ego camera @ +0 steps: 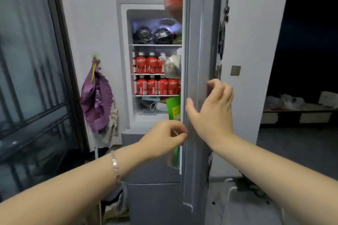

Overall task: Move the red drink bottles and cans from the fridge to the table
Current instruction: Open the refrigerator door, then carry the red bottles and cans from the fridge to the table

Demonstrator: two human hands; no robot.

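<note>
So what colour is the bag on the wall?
The bag is purple, clearest in the head view.

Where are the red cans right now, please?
In the head view, centre frame, the red cans stand in a row on the fridge shelf just below the red bottles.
</note>
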